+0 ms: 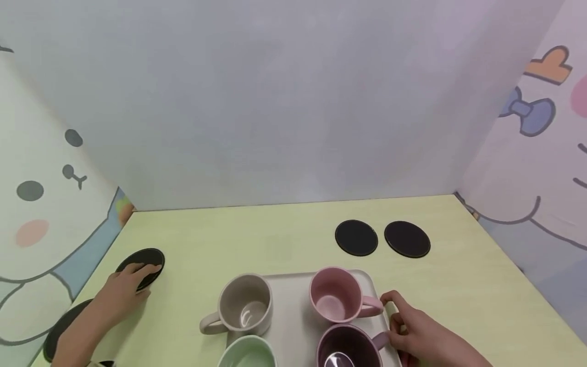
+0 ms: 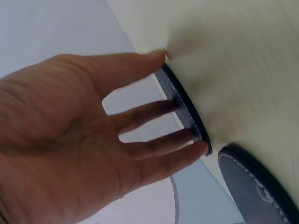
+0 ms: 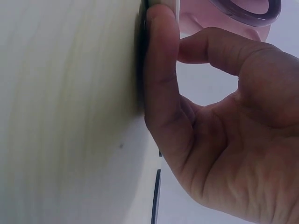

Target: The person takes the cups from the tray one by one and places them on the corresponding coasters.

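Four mugs [image 1: 334, 298] on white tray [image 1: 290, 311] | right hand [image 1: 415, 329] gripping its edge | left hand [image 1: 120, 293], fingers outstretched, touching black coaster [image 1: 144, 255]

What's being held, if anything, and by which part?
The right hand grips the white tray by its right edge. The left hand touches a black coaster; I can't tell whether it grips.

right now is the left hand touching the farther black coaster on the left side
Touching: the left wrist view shows the left hand with its fingertips against the black coaster.
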A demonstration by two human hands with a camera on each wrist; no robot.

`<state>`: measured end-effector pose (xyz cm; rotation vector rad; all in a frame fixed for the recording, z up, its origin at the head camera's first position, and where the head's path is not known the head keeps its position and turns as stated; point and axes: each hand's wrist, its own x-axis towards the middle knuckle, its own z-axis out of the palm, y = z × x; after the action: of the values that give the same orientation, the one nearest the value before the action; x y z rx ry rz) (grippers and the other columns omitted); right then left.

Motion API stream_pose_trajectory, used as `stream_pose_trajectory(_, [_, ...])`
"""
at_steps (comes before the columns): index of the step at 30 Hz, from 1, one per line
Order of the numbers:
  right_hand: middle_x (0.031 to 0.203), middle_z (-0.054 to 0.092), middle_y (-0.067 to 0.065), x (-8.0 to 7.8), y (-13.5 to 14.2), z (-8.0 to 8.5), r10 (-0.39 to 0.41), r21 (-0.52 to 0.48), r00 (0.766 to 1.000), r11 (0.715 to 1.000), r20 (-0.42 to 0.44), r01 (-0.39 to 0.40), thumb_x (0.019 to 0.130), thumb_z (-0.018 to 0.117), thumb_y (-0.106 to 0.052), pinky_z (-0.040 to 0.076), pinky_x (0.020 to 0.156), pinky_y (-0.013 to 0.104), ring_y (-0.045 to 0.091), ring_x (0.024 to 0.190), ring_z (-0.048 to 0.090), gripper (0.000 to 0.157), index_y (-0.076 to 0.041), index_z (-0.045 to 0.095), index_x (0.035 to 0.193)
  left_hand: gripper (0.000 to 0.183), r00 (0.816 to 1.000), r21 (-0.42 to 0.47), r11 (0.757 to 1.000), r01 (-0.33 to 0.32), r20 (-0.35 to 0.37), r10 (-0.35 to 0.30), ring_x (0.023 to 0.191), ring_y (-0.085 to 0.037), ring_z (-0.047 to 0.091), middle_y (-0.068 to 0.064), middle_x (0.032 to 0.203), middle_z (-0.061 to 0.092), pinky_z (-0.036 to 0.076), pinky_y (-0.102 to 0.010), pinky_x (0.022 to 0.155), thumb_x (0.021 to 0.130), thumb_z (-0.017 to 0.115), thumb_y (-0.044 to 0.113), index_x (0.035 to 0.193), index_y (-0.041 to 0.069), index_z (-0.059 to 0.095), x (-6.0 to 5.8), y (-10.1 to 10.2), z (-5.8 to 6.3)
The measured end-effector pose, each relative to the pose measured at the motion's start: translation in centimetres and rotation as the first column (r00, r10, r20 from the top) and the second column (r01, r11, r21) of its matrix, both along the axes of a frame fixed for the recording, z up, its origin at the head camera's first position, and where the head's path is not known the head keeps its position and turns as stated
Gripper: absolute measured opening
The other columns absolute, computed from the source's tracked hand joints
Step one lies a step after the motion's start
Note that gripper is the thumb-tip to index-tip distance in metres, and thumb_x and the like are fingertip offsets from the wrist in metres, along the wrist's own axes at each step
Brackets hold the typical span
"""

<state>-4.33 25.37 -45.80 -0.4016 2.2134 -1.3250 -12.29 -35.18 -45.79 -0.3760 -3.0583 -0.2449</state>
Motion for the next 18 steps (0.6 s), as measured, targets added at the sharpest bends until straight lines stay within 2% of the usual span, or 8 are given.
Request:
stream_pose_trajectory(3, [0.073, 0.055, 0.003, 0.0, 0.0, 0.0, 0.010, -0.025, 1.000, 1.000, 0.012, -0.009, 0.096, 0.058, -0.010, 0.050, 0.042, 0.032, 0.011, 0.047, 0.058, 0.044, -0.011, 0.031, 0.130, 0.049, 1.000, 0.029, 1.000, 0.010, 0.020, -0.011, 0.108, -0.057, 0.055, -0.034, 0.126, 0.053, 0.041, -0.066, 0.086, 0.082, 0.074, 0.009, 0.129, 0.005, 0.060, 0.3, 0.6, 0.5])
stream_pose_trajectory(6, [0.075, 0.057, 0.006, 0.0, 0.3, 0.0, 0.013, -0.034, 0.999, 0.999, 0.033, -0.012, 0.097, 0.058, -0.010, 0.051, 0.042, 0.033, 0.012, 0.047, 0.059, 0.043, -0.011, 0.030, 0.130, 0.047, 0.999, 0.054, 0.998, 0.020, 0.025, -0.021, 0.106, -0.056, 0.055, -0.030, 0.125, 0.055, 0.044, -0.064, 0.084, 0.081, 0.075, 0.010, 0.126, 0.008, 0.062, 0.5, 1.5, 0.4])
stream_pose_trajectory(11, [0.075, 0.056, 0.005, 0.2, 0.5, 0.0, 0.013, -0.026, 0.999, 1.000, 0.033, -0.012, 0.097, 0.059, -0.014, 0.051, 0.042, 0.033, 0.013, 0.047, 0.059, 0.045, -0.010, 0.029, 0.130, 0.040, 0.997, 0.060, 0.995, 0.074, -0.027, -0.073, 0.105, -0.045, 0.061, -0.022, 0.120, 0.060, 0.042, -0.061, 0.088, 0.080, 0.077, 0.008, 0.118, 0.010, 0.066, 0.8, 2.7, 0.4])
stream_pose_trajectory(18, [0.074, 0.057, 0.004, 0.3, 0.0, 0.1, 0.001, -0.008, 1.000, 1.000, -0.027, -0.001, 0.098, 0.059, -0.016, 0.051, 0.043, 0.034, 0.011, 0.045, 0.060, 0.046, -0.008, 0.029, 0.133, 0.030, 0.983, 0.109, 0.981, 0.159, -0.113, -0.146, 0.099, -0.040, 0.061, -0.013, 0.113, 0.063, 0.048, -0.056, 0.085, 0.076, 0.079, 0.002, 0.102, 0.015, 0.070, 0.2, 4.0, 0.5])
